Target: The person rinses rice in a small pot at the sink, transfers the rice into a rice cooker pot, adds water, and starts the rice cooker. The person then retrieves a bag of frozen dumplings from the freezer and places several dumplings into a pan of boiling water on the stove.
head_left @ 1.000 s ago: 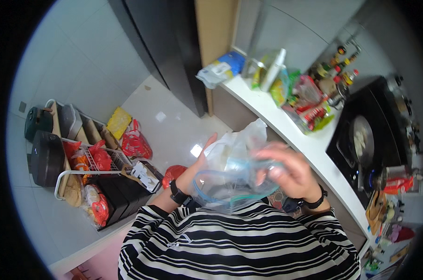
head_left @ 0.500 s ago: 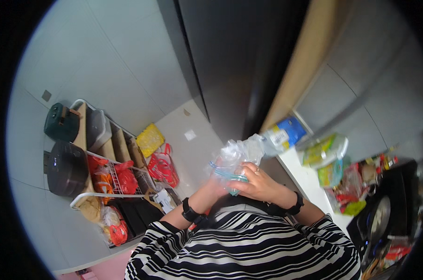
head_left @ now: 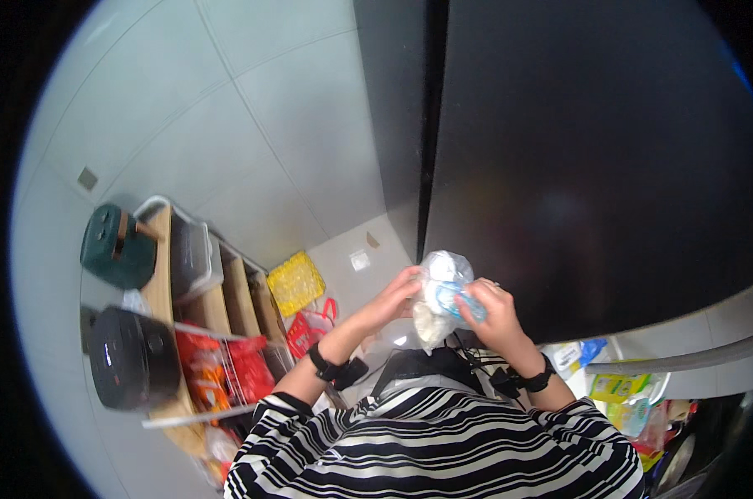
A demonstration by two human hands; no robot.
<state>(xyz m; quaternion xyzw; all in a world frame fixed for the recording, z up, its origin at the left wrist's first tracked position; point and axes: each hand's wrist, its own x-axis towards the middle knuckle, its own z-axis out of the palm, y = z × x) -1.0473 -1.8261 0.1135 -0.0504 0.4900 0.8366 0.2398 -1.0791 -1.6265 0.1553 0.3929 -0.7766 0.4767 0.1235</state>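
Note:
A clear plastic bag [head_left: 439, 293] with white contents and a blue strip hangs between my hands, in front of my body. My right hand [head_left: 496, 316] is closed on its right side, by the blue strip. At the bag's left edge, the fingers of my left hand [head_left: 395, 298] are bent against it and appear to grip it. What the white contents are cannot be made out.
A tall dark panel [head_left: 592, 175], like a fridge door, stands just ahead. On the left, a shelf rack [head_left: 172, 274] bears a green appliance [head_left: 118, 248] and a black cooker [head_left: 133, 359]. A yellow package [head_left: 296, 284] and red bag [head_left: 310, 326] lie on the floor. Packages [head_left: 622, 387] crowd the right counter.
My view has turned right, so the dark panel fills more of it. My hands have moved apart to opposite sides of the bag, which was bunched between them.

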